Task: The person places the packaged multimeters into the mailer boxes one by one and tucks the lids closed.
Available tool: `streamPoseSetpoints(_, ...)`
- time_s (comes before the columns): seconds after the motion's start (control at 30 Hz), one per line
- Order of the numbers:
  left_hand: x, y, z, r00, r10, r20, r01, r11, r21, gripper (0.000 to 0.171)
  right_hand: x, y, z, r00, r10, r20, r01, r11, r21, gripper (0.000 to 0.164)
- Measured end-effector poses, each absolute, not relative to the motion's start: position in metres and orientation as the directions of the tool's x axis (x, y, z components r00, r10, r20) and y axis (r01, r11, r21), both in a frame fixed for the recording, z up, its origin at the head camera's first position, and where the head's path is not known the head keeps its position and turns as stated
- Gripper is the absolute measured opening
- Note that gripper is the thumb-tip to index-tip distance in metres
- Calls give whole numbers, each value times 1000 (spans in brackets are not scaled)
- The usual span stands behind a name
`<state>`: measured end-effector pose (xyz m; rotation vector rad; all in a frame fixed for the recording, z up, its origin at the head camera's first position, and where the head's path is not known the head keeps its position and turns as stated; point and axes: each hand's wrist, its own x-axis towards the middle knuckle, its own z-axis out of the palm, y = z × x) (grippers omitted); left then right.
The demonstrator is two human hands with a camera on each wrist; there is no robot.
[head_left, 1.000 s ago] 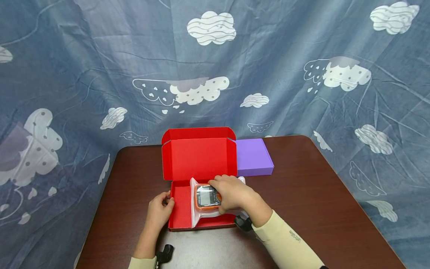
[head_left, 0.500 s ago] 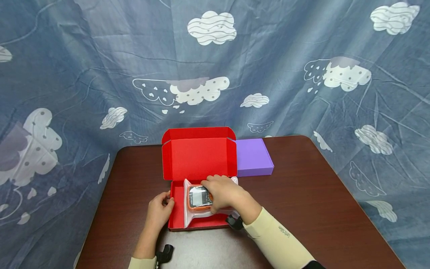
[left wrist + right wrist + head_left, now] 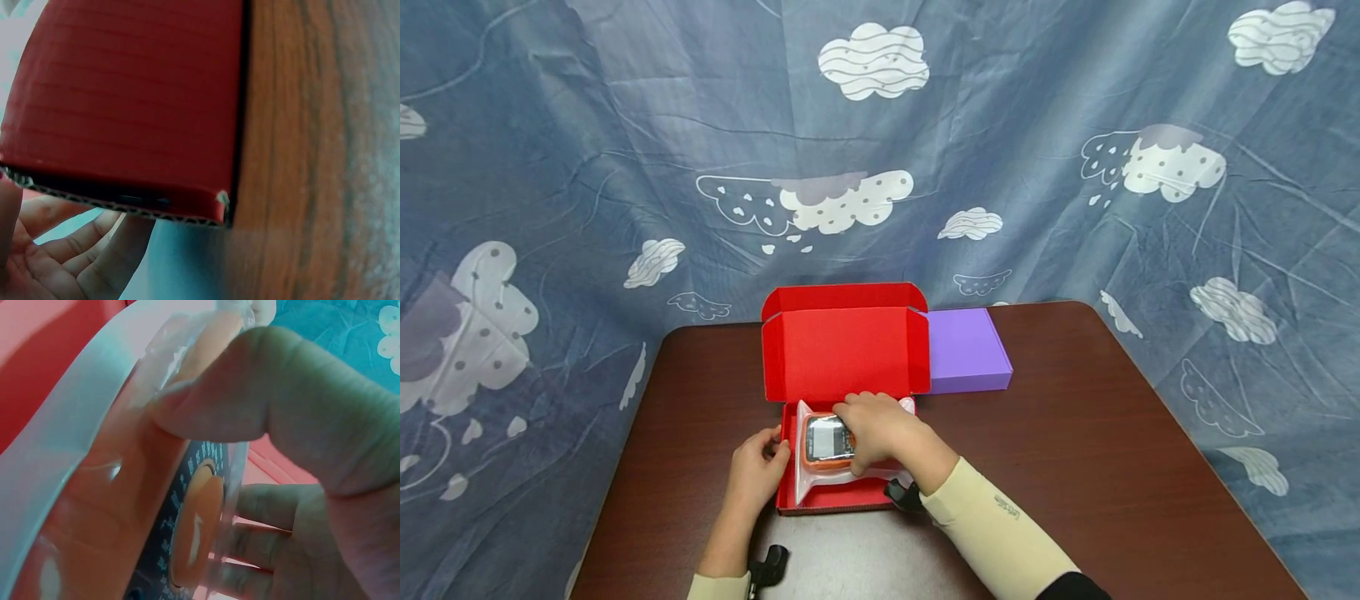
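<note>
An orange multimeter (image 3: 829,440) with a grey screen and a round dial lies in the open red cardboard box (image 3: 842,497), wrapped in clear plastic over white packaging (image 3: 820,479). My right hand (image 3: 880,433) grips its dial end from above. In the right wrist view, the thumb (image 3: 219,406) presses on the orange side and the other fingers lie along the far side. My left hand (image 3: 756,468) holds the left wall of the red box between thumb and fingers. In the left wrist view, fingers (image 3: 94,250) show beyond the box wall (image 3: 131,94).
The raised red lid (image 3: 846,354) stands behind the box. A closed purple box (image 3: 967,354) lies beside it at the back right. Brown wood-look table (image 3: 1075,467) surrounds them, and a blue cloud-patterned curtain (image 3: 1037,167) hangs behind.
My right hand has slid left with the wrapped multimeter, bringing it closer to the box's left wall. The left hand and the red box have stayed in place.
</note>
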<state>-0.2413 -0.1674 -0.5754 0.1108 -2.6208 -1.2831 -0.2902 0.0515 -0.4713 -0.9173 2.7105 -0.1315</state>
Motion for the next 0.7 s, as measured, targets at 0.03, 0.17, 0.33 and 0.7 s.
streamPoseSetpoints(0.03,-241,-168,-576,-972,-164,170,33,617,786,24,-291,50,-472,-763,-603,-233,-579,798,-170,83)
streamPoseSetpoints(0.17,-241,-168,-577,-970,-164,178,38,622,782,24,-295,46,-476,-770,-588,-247,-564,809,-166,84)
streamPoseSetpoints(0.33,-241,-169,-576,-971,-153,184,50,622,781,25,-297,42,-483,-768,-581,-269,-552,814,-181,85)
streamPoseSetpoints(0.7,-244,-170,-576,-979,-153,138,15,616,788,29,-302,38,-497,-765,-579,-282,-556,815,-164,81)
